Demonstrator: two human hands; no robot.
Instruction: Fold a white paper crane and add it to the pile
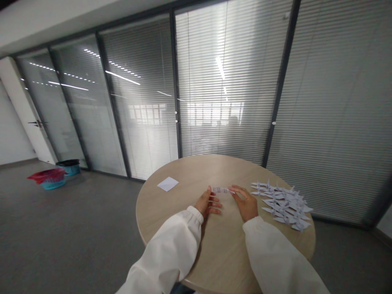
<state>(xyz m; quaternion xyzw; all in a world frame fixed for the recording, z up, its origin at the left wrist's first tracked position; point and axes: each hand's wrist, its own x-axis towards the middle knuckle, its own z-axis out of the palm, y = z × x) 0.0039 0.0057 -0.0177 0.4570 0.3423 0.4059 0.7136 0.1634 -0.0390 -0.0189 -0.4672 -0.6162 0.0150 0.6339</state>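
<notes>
A small folded piece of paper (219,190) with printed marks on it is stretched between my two hands, above the middle of the round table. My left hand (208,203) pinches its left end between thumb and forefinger, the other fingers spread below. At the right end, my right hand (246,203) grips the paper with thumb and fingertips. Off to the right lies a cluster of folded white paper cranes (283,204), several of them in rows. A flat white square of paper (168,183) rests on the left part of the table.
The round wooden table (171,220) stands close to a glass partition with blinds (226,81). On the floor at far left are a bin with a red liner (49,178) and a bin with a black liner (70,166), near a white door (30,110).
</notes>
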